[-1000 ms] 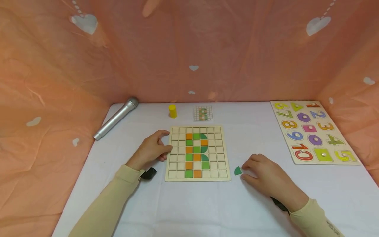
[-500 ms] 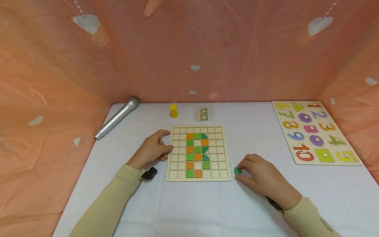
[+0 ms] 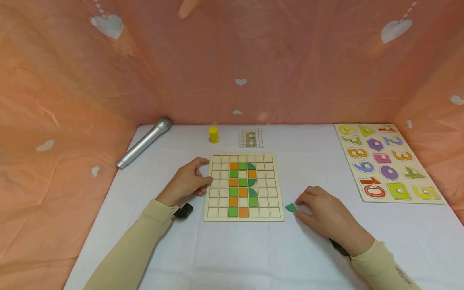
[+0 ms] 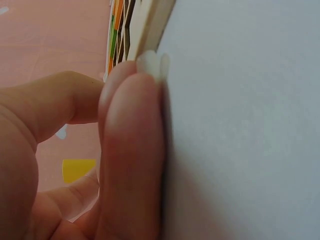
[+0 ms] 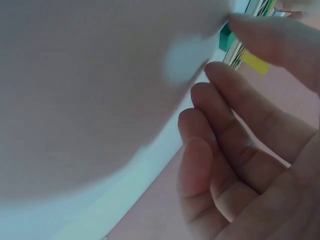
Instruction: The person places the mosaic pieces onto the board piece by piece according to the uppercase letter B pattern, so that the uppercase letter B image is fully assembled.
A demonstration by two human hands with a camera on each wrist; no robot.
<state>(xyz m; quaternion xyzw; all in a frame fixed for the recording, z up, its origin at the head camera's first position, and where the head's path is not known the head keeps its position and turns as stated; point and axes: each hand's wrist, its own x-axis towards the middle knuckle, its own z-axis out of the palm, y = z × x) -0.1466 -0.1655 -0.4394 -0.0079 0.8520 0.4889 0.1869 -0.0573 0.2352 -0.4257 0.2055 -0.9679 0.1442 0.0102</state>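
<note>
A square wooden grid board (image 3: 268, 193) lies flat on the table, with orange, green and dark green pieces in several cells. My left hand (image 3: 186, 179) rests at its left edge: the thumb tip lies over the rim and the index fingertip touches the side higher up. In the left wrist view, other fingertips (image 4: 132, 105) lie on the cloth against the board's side. Right of the board, a dark green quarter-circle piece (image 3: 291, 207) lies on the cloth. My right hand (image 3: 322, 211) is beside it, thumb tip at the piece (image 5: 226, 37) and index finger apart from the thumb.
Behind the board stand a yellow cylinder (image 3: 214, 135) and a small pattern card (image 3: 251, 138). A silver microphone (image 3: 145, 143) lies at the back left. A number-and-shape puzzle board (image 3: 389, 163) lies at the right. Pink cloth (image 3: 275, 64) hangs around the table.
My right fingers moved left over the quarter-circle piece, then drew back a little to the right. The piece is now turned to another angle. My left hand stays at the board.
</note>
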